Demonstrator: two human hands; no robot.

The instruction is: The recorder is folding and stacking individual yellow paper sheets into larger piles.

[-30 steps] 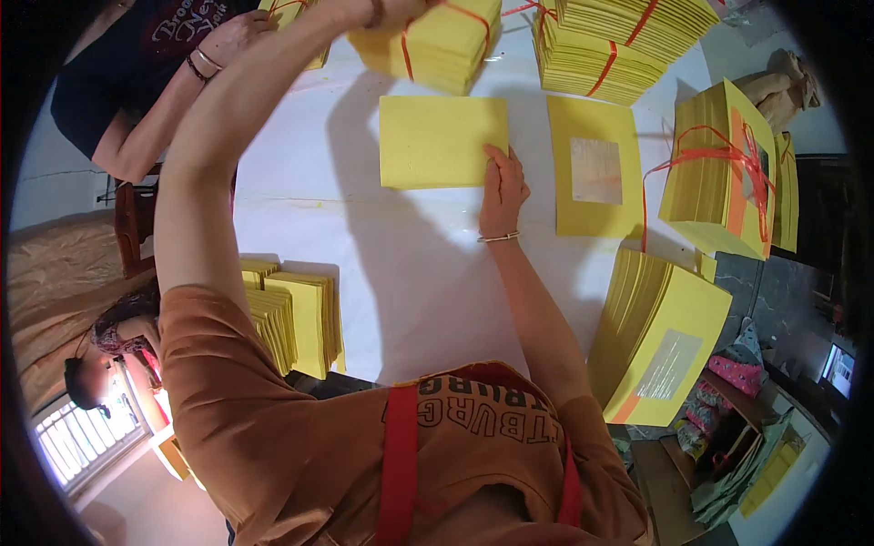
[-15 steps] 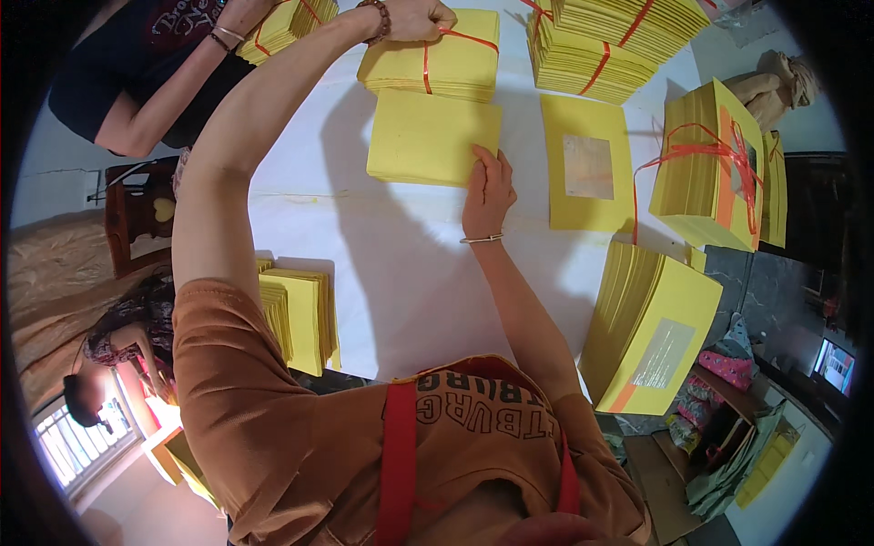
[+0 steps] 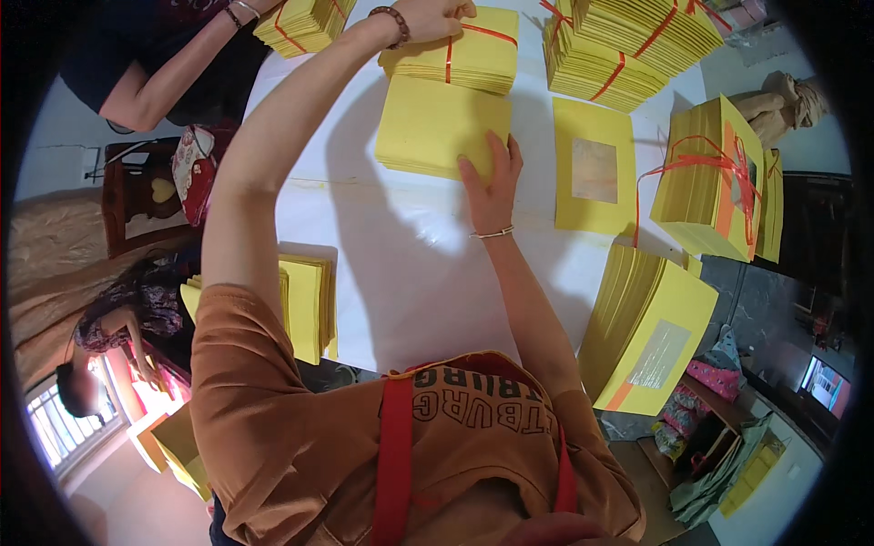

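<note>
At the far side of the white-covered table, my left hand is closed, its fingertips pinching the red string on a tied bundle of yellow paper. Nearer to me lies a loose stack of yellow paper, its back edge against that bundle. My right hand grips the stack's near right corner, with the thumb at the front edge and the fingers on the right side. To the right, a flat yellow sheet with a pale square patch lies on the table.
Tied yellow bundles are piled at the far right. Another tied bundle and a leaning stack line the right edge. More yellow stacks stand by my left arm. A co-worker's arm reaches in at far left.
My right thumb has spread away from the fingers, and the hand now holds the stack's corner. The stack sits slightly farther left against the tied bundle. My left hand stays at the string.
</note>
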